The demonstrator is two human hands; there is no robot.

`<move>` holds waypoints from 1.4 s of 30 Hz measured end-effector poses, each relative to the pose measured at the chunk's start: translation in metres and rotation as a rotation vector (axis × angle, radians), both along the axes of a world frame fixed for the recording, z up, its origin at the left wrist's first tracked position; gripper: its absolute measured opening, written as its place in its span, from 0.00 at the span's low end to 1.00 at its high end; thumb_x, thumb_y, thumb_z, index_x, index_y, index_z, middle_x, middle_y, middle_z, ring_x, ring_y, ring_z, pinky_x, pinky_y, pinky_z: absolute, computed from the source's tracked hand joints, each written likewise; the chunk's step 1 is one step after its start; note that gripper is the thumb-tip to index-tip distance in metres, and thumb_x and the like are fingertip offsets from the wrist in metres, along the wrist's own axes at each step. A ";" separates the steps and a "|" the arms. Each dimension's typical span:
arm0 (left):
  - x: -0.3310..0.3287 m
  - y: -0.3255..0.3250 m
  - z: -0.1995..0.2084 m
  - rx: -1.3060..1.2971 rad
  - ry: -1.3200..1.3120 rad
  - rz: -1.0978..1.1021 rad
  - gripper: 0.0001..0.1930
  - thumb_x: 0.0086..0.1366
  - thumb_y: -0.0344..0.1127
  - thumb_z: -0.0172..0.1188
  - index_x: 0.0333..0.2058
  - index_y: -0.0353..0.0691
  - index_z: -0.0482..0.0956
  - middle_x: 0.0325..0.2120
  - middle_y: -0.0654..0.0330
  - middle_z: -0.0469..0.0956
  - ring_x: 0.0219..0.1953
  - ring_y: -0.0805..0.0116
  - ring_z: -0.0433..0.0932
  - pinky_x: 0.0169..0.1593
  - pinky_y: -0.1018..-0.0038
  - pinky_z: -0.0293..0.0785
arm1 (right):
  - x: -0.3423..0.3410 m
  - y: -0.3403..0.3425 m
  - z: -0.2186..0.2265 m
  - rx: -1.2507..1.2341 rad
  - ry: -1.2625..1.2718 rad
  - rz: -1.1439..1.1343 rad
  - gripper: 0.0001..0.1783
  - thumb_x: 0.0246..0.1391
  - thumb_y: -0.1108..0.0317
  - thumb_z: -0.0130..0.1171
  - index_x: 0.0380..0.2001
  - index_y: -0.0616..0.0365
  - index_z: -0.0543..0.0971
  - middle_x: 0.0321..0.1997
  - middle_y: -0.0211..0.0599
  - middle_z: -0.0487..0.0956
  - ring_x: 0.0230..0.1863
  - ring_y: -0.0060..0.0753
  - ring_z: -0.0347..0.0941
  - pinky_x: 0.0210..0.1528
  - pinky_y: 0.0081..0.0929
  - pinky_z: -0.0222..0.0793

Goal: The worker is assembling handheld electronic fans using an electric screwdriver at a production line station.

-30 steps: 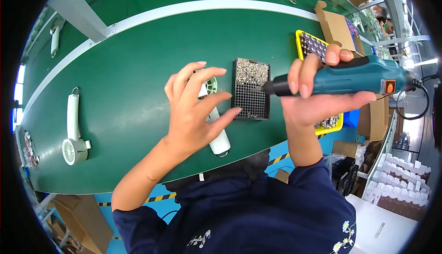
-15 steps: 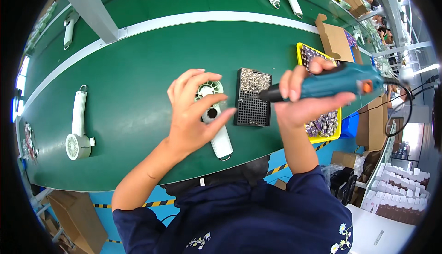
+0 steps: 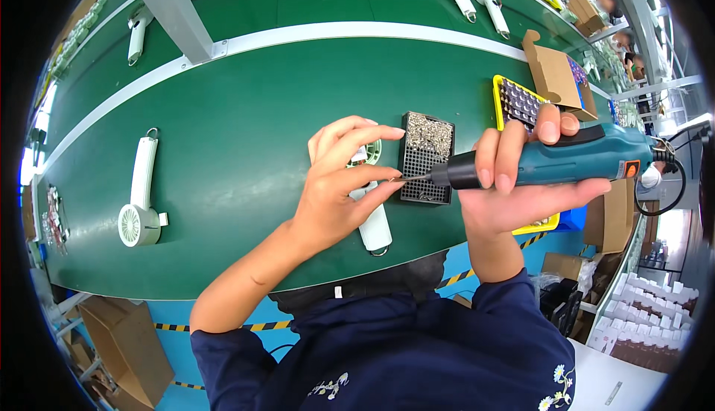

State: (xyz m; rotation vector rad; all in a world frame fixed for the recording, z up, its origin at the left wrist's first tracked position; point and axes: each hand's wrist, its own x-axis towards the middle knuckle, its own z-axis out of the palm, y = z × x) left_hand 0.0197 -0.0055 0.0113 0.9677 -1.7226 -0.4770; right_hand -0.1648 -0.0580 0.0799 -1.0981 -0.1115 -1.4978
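My right hand [image 3: 521,165] grips a teal and black electric screwdriver [image 3: 581,159], held level with its thin bit pointing left. At the bit's tip, the thumb and forefinger of my left hand [image 3: 335,176] come together in a pinch; a tiny glint shows there, too small to name. Beneath the left hand lies a white handheld fan [image 3: 375,231], its round head partly covered by my fingers. Just right of it, under the bit, sits a black perforated screw tray [image 3: 426,187] with many small screws in its far half.
Another white handheld fan [image 3: 141,210] lies at the left of the green table [image 3: 246,105]. Yellow trays of small parts [image 3: 519,102] and an open cardboard box [image 3: 555,76] stand at the right. A metal post [image 3: 171,16] rises at the far left.
The left hand has moved right to the bit's tip, its thumb and forefinger closing there. The screwdriver has shifted slightly right and down, still in my right hand. The whole view has shifted a little.
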 end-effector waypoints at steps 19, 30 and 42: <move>0.001 0.000 -0.002 0.011 -0.039 0.011 0.09 0.42 0.28 0.70 0.27 0.42 0.85 0.48 0.62 0.77 0.52 0.57 0.67 0.54 0.65 0.60 | 0.012 -0.001 0.002 0.150 -0.016 -0.112 0.34 0.55 0.31 0.41 0.43 0.53 0.66 0.38 0.27 0.68 0.12 0.20 0.57 0.13 0.20 0.56; 0.000 -0.025 0.001 -0.003 -0.174 0.102 0.13 0.44 0.37 0.71 0.31 0.43 0.83 0.54 0.62 0.71 0.56 0.56 0.64 0.57 0.61 0.54 | 0.042 -0.024 0.000 -0.015 -0.021 -0.205 0.51 0.41 0.17 0.34 0.43 0.58 0.67 0.33 0.35 0.68 0.11 0.22 0.62 0.13 0.20 0.57; 0.021 -0.027 -0.025 0.192 0.193 0.116 0.16 0.48 0.27 0.69 0.38 0.33 0.81 0.49 0.54 0.75 0.46 0.60 0.77 0.47 0.70 0.73 | 0.095 -0.022 -0.006 -0.004 0.493 -0.354 0.51 0.36 0.17 0.44 0.40 0.61 0.64 0.34 0.39 0.67 0.12 0.24 0.65 0.13 0.21 0.62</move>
